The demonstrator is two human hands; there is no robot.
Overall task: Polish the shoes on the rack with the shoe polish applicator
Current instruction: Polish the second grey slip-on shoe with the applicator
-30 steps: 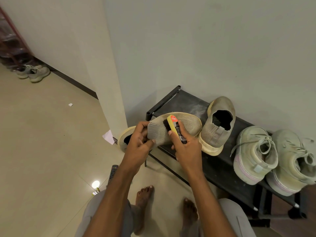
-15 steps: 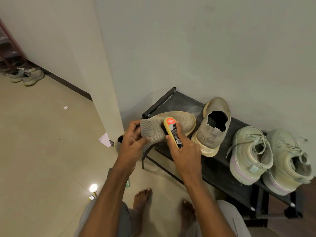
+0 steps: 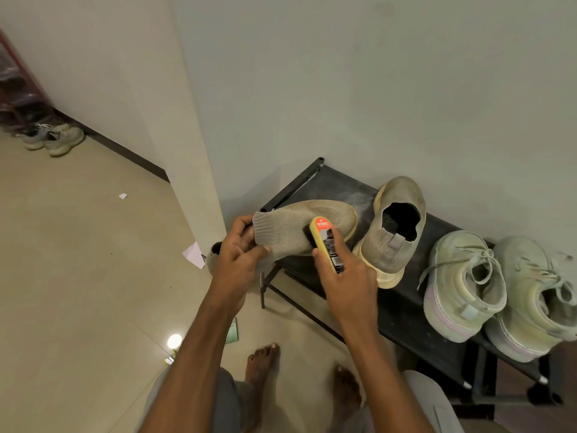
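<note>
My left hand (image 3: 239, 254) grips the knit collar of a beige slip-on shoe (image 3: 299, 225), held on its side over the left end of the black shoe rack (image 3: 402, 310). My right hand (image 3: 346, 282) holds the yellow shoe polish applicator (image 3: 326, 242) with its dark sponge pressed against the shoe's side. The matching beige shoe (image 3: 390, 242) stands on the rack just to the right. A pair of pale green lace-up sneakers (image 3: 462, 285) sits further right on the rack.
A wall stands right behind the rack and a pillar corner juts out at its left. On the floor lie a white paper scrap (image 3: 193, 254), a green item (image 3: 232, 332) and my bare feet (image 3: 260, 364). Another pair of sneakers (image 3: 56, 139) sits far left.
The view has shifted slightly. Both hands and the held shoe stay together, with the applicator sliding a little along the shoe's side.
</note>
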